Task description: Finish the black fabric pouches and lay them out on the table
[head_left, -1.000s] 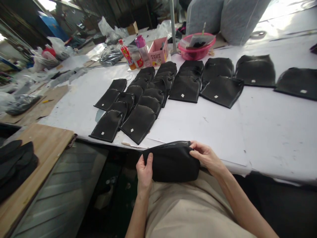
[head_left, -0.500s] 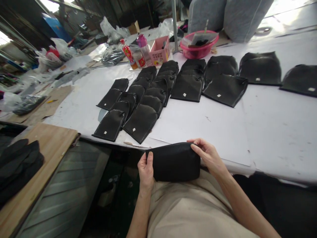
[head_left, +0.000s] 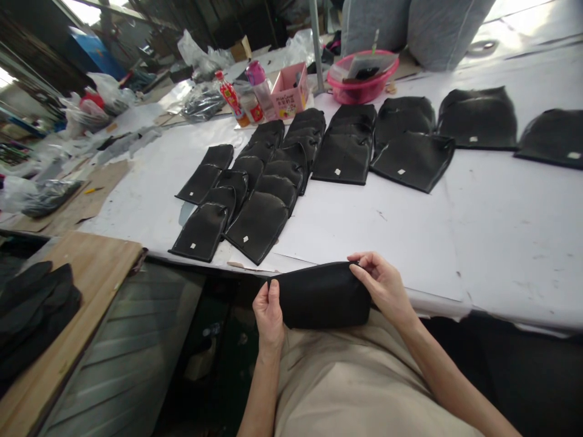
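A black fabric piece [head_left: 323, 297], shaped like a flat pouch, is stretched between my two hands at the table's front edge. My left hand [head_left: 269, 312] pinches its left upper corner, with the thumb on top. At the upper right corner, my right hand [head_left: 380, 285] grips it between thumb and fingers. Its lower edge hangs by my beige clothing [head_left: 355, 376]. Beyond it, rows of similar black pieces [head_left: 259, 221] lie overlapped on the white table [head_left: 364, 237], several bearing a small white tag. Whether the held piece has a tag cannot be seen.
A pink basin [head_left: 362, 88], a pink box [head_left: 290, 94] and a red-labelled bottle [head_left: 231, 97] stand behind the rows, near a metal pole [head_left: 316, 48]. Grey cushions [head_left: 449, 30] sit at the back right. Dark cloth [head_left: 40, 309] lies on a wooden board [head_left: 104, 255] at left.
The view has shifted slightly. Both hands keep the same hold on the black fabric piece, which looks a little more drawn out toward the right.
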The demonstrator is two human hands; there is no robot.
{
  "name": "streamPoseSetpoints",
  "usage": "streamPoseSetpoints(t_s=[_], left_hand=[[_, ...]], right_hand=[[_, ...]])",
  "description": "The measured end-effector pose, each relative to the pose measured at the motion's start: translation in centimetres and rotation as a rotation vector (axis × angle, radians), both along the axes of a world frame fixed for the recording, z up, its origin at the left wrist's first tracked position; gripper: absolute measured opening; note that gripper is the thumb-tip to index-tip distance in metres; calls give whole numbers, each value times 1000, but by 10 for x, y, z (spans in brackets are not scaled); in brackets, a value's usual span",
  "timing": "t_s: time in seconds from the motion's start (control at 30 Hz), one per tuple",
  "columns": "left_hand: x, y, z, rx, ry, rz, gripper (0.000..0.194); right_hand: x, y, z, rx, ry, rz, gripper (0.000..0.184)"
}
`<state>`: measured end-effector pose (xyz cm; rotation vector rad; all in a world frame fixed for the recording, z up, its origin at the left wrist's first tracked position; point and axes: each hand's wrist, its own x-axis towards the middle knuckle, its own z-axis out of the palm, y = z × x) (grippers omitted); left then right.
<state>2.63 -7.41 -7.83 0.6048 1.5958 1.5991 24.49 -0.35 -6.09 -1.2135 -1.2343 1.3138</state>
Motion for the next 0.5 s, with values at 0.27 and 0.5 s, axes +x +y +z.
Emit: streamPoseSetpoints(t_s=[0.27, 0.5], left_hand=[[-3, -2, 0, -25, 31, 18, 33], [-16, -4, 0, -25, 61, -103, 25]], right_hand=[[-2, -5, 6, 82, 2, -52, 22], [-1, -11, 23, 176, 21, 4, 21]])
